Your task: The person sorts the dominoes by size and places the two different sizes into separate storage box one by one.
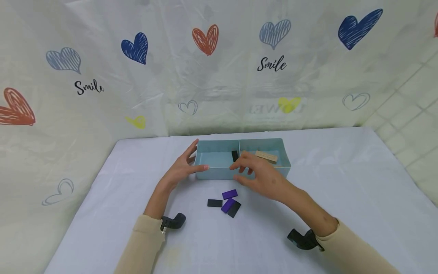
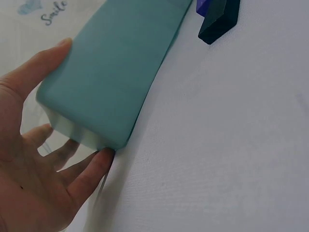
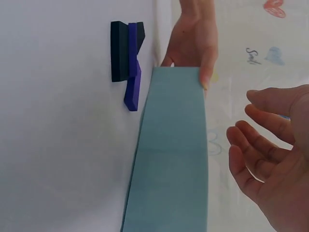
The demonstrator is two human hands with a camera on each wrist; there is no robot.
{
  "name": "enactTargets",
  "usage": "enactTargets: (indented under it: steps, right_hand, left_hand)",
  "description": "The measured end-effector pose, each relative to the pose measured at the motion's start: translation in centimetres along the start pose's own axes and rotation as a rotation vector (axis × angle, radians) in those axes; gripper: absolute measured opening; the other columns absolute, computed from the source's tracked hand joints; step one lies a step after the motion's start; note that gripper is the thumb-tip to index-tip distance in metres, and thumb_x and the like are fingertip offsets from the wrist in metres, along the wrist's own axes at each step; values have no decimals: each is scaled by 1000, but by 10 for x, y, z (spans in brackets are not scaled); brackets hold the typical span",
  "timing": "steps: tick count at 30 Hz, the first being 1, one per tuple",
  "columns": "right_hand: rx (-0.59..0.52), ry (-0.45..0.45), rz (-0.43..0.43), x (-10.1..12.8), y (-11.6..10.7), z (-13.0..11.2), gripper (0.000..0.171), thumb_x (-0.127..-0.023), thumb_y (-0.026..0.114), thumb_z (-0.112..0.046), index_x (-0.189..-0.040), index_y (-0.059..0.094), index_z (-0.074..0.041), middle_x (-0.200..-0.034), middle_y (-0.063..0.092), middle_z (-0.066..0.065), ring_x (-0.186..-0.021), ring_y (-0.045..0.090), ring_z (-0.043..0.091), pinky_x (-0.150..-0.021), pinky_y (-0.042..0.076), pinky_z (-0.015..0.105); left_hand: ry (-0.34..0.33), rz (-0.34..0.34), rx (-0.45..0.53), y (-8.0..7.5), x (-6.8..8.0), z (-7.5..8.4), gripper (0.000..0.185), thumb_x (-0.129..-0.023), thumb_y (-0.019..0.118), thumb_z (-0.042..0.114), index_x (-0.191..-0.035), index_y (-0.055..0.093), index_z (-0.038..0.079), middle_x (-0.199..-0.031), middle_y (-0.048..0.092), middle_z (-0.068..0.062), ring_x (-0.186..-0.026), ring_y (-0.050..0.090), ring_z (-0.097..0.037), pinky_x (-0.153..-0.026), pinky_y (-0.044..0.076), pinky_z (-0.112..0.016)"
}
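A light blue box (image 1: 219, 173) with two compartments stands on the table. At its left end my left hand (image 1: 179, 170) holds it, thumb over the front rim and fingers against the end wall. My right hand (image 1: 261, 177) hovers over the box's front rim near the divider, fingers loosely bent and nothing in them. Inside the left compartment a black block (image 1: 234, 155) lies beside the divider. The right compartment has a wooden block (image 1: 267, 156), partly covered by my right hand. In front of the box lie a purple block (image 1: 229, 194) and a black block (image 1: 215, 203).
Another purple block (image 1: 227, 205) and a black block (image 1: 234, 209) touch each other nearby. White cloth (image 1: 191, 247) covers the table. A curtain with printed hearts (image 1: 205, 40) hangs behind it. A dark device is strapped to each wrist.
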State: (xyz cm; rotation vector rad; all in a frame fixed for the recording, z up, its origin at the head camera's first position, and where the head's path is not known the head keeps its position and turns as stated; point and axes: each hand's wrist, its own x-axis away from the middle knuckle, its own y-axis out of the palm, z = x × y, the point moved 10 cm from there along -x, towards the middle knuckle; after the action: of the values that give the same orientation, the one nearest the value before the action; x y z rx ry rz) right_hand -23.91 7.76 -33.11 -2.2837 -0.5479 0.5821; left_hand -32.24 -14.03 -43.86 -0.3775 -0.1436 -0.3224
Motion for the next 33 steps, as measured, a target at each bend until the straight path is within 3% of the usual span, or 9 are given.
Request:
enactTargets:
  steps: [8, 14, 33]
  right_hand:
    - [25, 10, -26, 8, 11, -1, 25, -94, 78, -16, -118, 74, -18, -107, 66, -8, -97, 67, 16, -84, 59, 31]
    - [4, 5, -55, 12, 17, -3, 27, -94, 77, -16, -120, 73, -21, -106, 65, -10, -98, 68, 18, -84, 59, 33]
    - [-7, 28, -117, 21, 33, 0, 24, -95, 77, -17, -118, 73, -22, -110, 68, -4, -99, 68, 14, -83, 60, 31]
  left_hand:
    - [11, 4, -2, 0, 0, 0, 105, -86, 85, 39, -164, 15, 50, -177, 14, 6, -162, 25, -35, -124, 21, -72]
    - [3, 6, 0, 0, 0, 0, 103, -86, 85, 40, -161, 16, 56, -176, 14, 6, -162, 25, -34, -123, 22, -73]
    - [7, 3, 0, 0, -1, 0, 104, -86, 84, 39, -162, 15, 55, -177, 13, 5, -162, 23, -36, -122, 22, -75]
